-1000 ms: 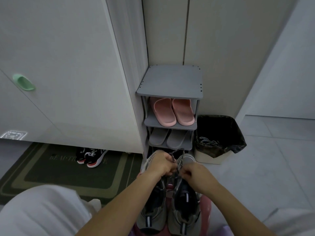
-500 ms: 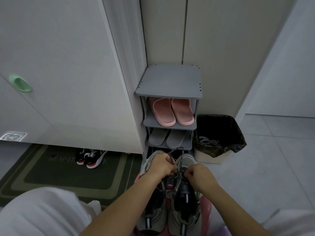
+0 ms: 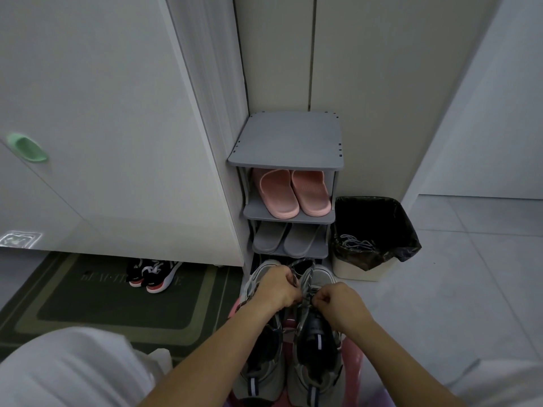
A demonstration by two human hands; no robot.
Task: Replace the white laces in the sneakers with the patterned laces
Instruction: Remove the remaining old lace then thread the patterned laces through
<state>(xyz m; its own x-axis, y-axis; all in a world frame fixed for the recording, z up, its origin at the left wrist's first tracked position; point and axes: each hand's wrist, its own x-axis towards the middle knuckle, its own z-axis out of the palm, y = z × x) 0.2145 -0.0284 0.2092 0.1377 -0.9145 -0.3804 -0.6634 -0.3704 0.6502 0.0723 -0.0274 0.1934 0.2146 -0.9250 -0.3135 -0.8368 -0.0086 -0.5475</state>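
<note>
Two grey sneakers stand side by side on a pink stool (image 3: 354, 356), toes away from me: the left sneaker (image 3: 260, 362) and the right sneaker (image 3: 318, 348). A dark patterned lace (image 3: 305, 293) runs over the right sneaker's eyelets and loops up past its toe. My left hand (image 3: 277, 287) grips one strand of that lace above the gap between the shoes. My right hand (image 3: 338, 304) pinches the other strand at the right shoe's upper eyelets. White laces (image 3: 354, 243) lie in the bin.
A grey shoe rack (image 3: 286, 142) with pink slippers (image 3: 291, 193) and grey slippers (image 3: 286, 239) stands ahead. A black-lined bin (image 3: 379, 230) sits to its right. Black and red sneakers (image 3: 152, 274) rest on a green mat (image 3: 88, 304) at left, under a white cabinet.
My hands have drawn slightly closer together over the right sneaker while keeping hold of the lace. The view has shifted a little.
</note>
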